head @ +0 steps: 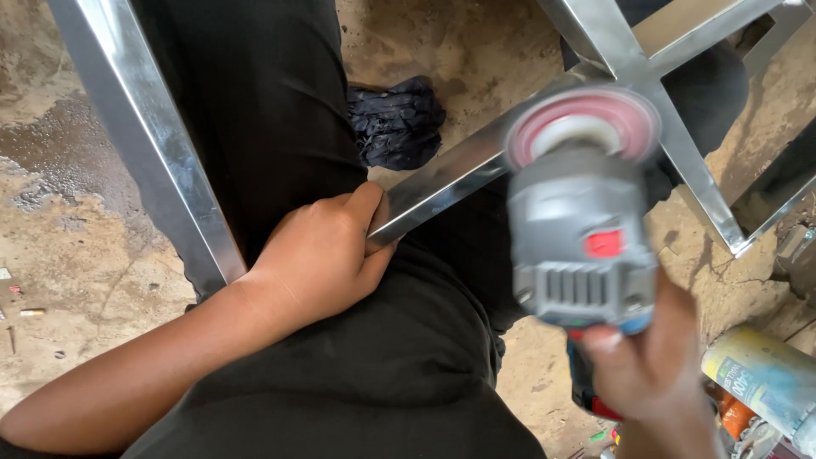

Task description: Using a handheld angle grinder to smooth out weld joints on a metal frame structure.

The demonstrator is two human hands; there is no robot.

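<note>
both hands closed: left hand (319,255) on steel bar (442,183), right hand (650,382) round grinder (582,229)

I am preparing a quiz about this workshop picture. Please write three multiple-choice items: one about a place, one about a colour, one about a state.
1. Where is the left hand?
A. on the metal bar
B. on the floor
C. on the can

2. What colour is the grinder body?
A. green
B. grey
C. yellow

3. How is the grinder held?
A. lying on the ground
B. hanging on a hook
C. gripped by the right hand

Answers: 1 A, fingers wrap the bar's end; 2 B, the housing is grey with a red button; 3 C, the hand grips its handle.
</note>
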